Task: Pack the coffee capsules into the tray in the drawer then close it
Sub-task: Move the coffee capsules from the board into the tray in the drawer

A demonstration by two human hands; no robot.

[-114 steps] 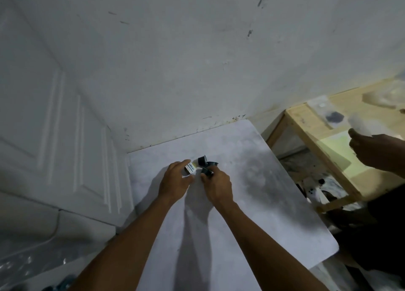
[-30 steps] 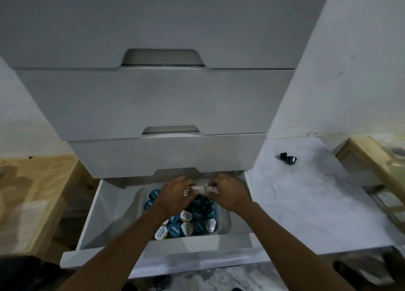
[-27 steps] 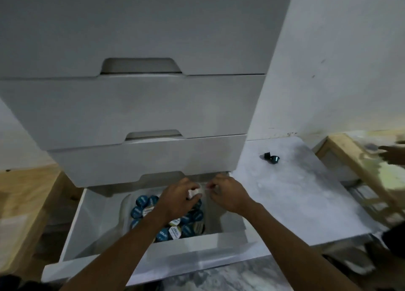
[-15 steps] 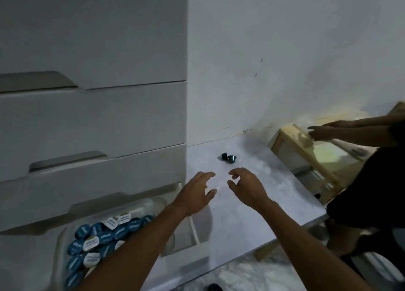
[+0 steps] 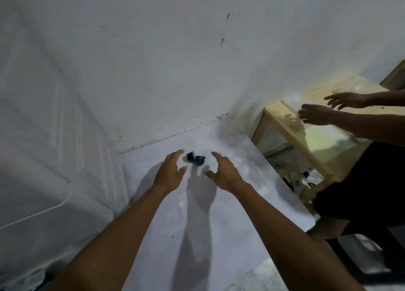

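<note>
A white wall (image 5: 175, 60) filled the far side of the view, scuffed with a few dark marks, and a panelled white surface (image 5: 43, 126) ran down the left. Below it, the pale marbled desk (image 5: 197, 236) stretched from the wall toward the near edge, its surface bare apart from the shadows of two arms. Off to the right stood a wooden table (image 5: 306, 137) with a glossy top, and another person's two hands (image 5: 317, 115) reached over it from the right edge, fingers spread; that person's dark clothing showed lower right.

Both forearms came up from the near edge. The left hand (image 5: 169, 173) hovered above the desk, palm turned inward, fingers (image 5: 173, 158) loosely spread and holding nothing. The right hand (image 5: 223, 172) mirrored it, thumb out, fingers (image 5: 218, 157) curved and apart, also empty.

Between the two hands, just beyond the fingertips, sat two dark capsules (image 5: 195, 158) on the desk, touching each other. The left one was tipped on its side, and the right one stood with its wide rim up. Neither hand touched them. No drawer or tray showed in the view.
</note>
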